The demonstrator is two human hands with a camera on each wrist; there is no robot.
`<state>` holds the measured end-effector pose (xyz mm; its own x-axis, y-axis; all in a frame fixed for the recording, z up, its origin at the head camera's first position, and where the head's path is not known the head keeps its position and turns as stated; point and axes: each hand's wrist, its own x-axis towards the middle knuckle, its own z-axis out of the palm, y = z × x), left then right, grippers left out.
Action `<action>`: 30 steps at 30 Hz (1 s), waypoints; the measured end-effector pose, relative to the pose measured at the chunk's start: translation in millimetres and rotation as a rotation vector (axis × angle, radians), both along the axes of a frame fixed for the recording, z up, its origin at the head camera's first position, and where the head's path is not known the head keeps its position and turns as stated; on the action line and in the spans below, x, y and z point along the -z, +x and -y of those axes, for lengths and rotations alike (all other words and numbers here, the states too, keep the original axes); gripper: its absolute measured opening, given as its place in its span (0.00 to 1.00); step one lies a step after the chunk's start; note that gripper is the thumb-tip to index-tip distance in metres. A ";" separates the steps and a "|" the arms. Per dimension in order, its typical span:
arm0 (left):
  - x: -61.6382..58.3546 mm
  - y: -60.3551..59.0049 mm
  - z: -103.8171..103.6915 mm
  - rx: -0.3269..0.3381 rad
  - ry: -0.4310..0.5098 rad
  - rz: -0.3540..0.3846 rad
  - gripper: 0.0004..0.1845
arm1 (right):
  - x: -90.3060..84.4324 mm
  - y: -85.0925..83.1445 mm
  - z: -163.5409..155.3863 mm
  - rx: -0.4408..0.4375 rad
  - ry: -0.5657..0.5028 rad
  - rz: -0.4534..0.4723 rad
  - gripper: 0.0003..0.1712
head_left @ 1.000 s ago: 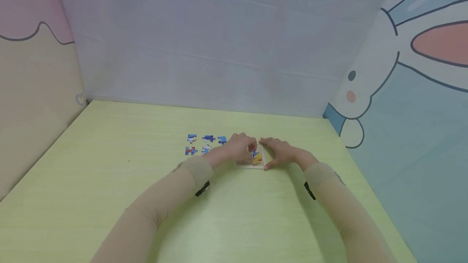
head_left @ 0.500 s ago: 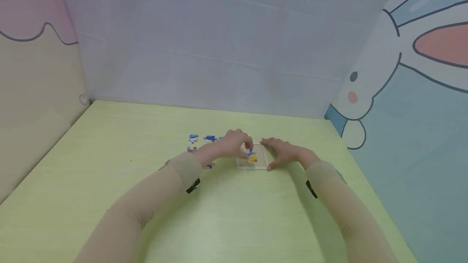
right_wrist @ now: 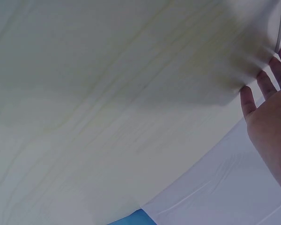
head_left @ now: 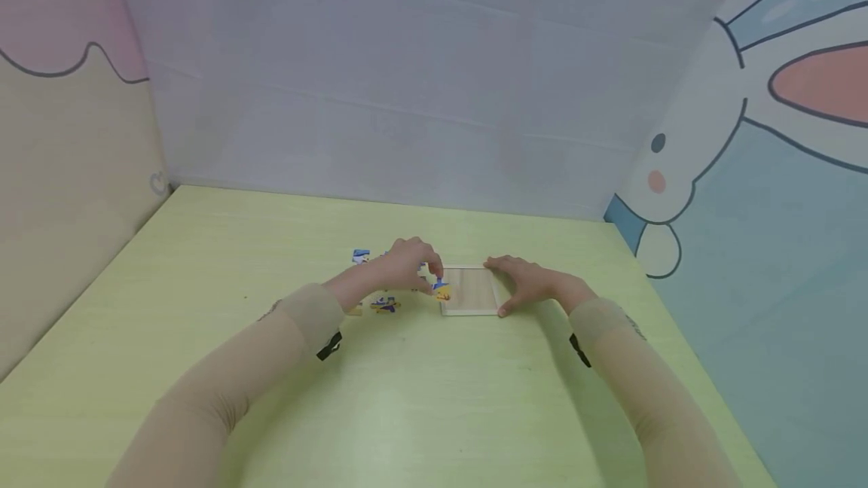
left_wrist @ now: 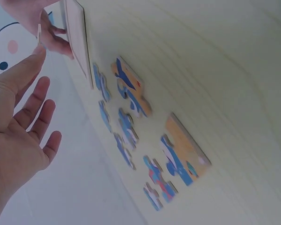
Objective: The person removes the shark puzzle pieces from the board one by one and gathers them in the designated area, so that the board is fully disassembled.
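My left hand (head_left: pixel 404 262) pinches a yellow-and-blue jigsaw piece (head_left: pixel 441 291) between thumb and fingers. That piece hangs upright over the left edge of a shallow wooden puzzle tray (head_left: pixel 475 292), whose pale base shows bare. In the left wrist view the piece (left_wrist: pixel 39 33) appears edge-on at the thumb tip, while the other fingers (left_wrist: pixel 40 119) extend loosely. Along the tray's right side lies my right hand (head_left: pixel 532 281), its thumb at the near corner and fingertips at the far one. Its fingers (right_wrist: pixel 267 84) look spread and fairly straight in the right wrist view.
Several blue, red and sandy jigsaw pieces (left_wrist: pixel 185 152) lie flat left of the tray, partly hidden behind the left hand in the head view. The pale yellow tabletop (head_left: pixel 420 398) meets a plain back wall (head_left: pixel 407 96) and a rabbit-printed wall (head_left: pixel 773 262) at right.
My left hand has moved left with the pinched piece, from over the tray to its left edge, baring the tray's base. The right hand has stayed at the tray's right side.
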<state>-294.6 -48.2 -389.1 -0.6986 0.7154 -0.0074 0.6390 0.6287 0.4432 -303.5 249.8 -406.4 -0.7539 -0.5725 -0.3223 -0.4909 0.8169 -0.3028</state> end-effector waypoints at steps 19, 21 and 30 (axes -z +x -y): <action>31.8 -3.9 28.2 -0.005 -0.055 0.085 0.14 | -1.6 2.7 2.6 -0.007 -0.005 0.004 0.60; 32.8 -3.4 29.5 0.002 -0.063 0.071 0.14 | -1.4 2.8 3.6 -0.004 -0.002 0.003 0.60; 33.6 -3.0 34.9 -0.019 -0.066 0.037 0.16 | -0.5 2.2 6.8 -0.005 0.009 0.002 0.60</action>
